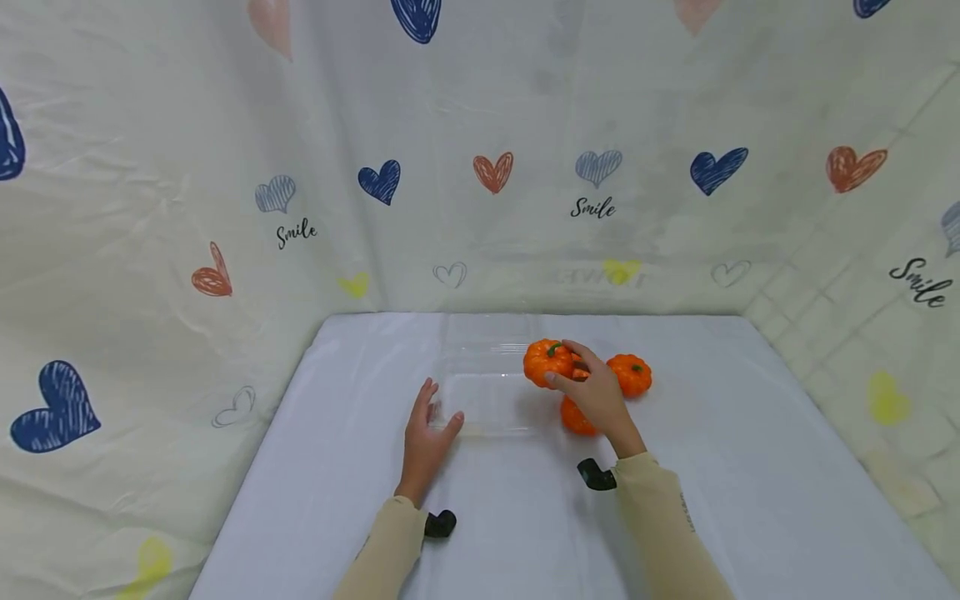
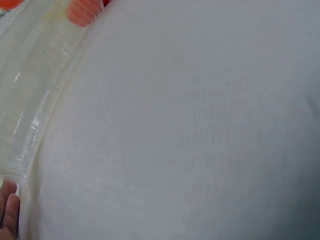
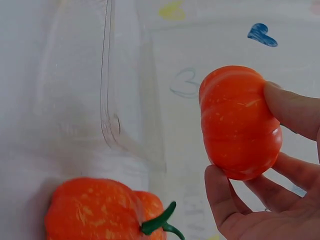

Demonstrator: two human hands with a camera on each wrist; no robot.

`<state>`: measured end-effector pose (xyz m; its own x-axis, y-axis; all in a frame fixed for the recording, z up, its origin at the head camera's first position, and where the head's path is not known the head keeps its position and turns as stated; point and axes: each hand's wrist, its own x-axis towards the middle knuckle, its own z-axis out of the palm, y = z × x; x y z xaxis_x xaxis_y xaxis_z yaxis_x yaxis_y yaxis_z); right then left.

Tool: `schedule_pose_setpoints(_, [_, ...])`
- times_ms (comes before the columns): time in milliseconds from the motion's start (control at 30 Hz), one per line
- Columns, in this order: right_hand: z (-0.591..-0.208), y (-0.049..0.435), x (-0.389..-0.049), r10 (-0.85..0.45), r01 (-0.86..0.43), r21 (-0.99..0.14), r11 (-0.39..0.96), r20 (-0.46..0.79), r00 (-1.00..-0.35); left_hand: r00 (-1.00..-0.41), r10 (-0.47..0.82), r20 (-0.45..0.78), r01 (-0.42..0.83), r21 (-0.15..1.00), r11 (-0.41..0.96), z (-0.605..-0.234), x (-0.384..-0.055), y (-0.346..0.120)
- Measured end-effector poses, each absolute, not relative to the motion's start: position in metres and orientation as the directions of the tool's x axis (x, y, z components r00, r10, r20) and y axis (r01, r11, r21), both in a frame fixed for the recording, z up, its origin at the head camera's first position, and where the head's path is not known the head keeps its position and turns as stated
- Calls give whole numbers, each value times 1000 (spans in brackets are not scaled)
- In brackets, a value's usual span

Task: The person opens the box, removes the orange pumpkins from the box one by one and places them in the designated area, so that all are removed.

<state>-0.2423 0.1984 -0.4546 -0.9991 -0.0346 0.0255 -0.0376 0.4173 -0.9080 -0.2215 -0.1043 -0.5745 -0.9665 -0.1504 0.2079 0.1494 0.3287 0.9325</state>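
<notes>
My right hand (image 1: 600,400) holds a small orange toy pumpkin (image 1: 546,364) with a green stem, raised at the right side of a clear plastic box (image 1: 480,404). In the right wrist view, thumb and fingertips grip this ribbed pumpkin (image 3: 240,125) from opposite sides. More orange pumpkins sit on the table to the right of the box: one pumpkin (image 1: 630,375) beyond the hand, another pumpkin (image 1: 576,418) partly hidden under it. My left hand (image 1: 427,446) is at the box's front left corner, thumb and fingers spread apart. The left wrist view catches only its fingertips (image 2: 11,210) beside the box wall.
A white cloth (image 1: 337,467) covers the table. Behind the box's main part lies a flat transparent section (image 1: 487,333) toward the back edge. A curtain (image 1: 450,233) with printed hearts hangs behind and along both sides.
</notes>
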Motion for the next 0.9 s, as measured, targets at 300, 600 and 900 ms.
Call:
schedule_pose_setpoints(300, [-448,239,-231,37,-13,-897,442,33,-999,-969,-142,203,149,935,321,-577,-221,-106])
schedule_pose_setpoints(600, [-458,271,-218,72,-28,-875,483,71,-995,-965,-138,222,169,932,320,-579,-222,-108])
schedule_pose_setpoints(900, [-476,294,-205,125,-1,-840,543,82,-989,-965,-138,222,170,935,311,-578,-224,-107])
